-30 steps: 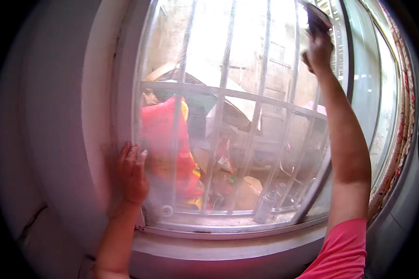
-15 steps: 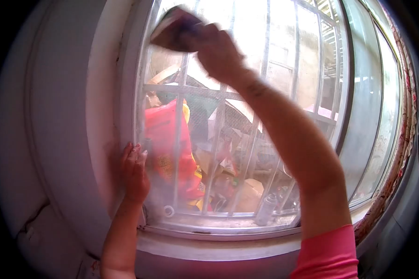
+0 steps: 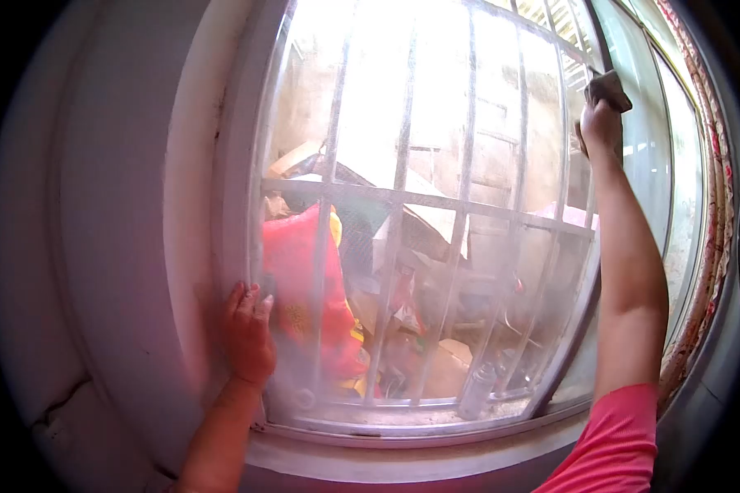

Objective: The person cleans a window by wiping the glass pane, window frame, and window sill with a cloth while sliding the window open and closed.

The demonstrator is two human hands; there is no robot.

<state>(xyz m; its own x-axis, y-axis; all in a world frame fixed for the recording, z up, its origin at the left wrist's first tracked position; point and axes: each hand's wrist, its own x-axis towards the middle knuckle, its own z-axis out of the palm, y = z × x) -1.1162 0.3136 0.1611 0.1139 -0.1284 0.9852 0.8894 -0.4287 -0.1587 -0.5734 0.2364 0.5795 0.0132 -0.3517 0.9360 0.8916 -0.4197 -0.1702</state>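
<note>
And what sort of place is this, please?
Probably a room in a home, seen from inside at a window. Metal bars stand beyond the glass, a red bag sits outside, and what looks like a patterned curtain hangs at right.

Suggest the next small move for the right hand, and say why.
Probably sweep the dark pad down and leftward across the window pane: the right hand holds it high at the pane's right edge, while the lower glass looks hazy. The left hand rests at the left edge, seemingly clear of that path.
</note>
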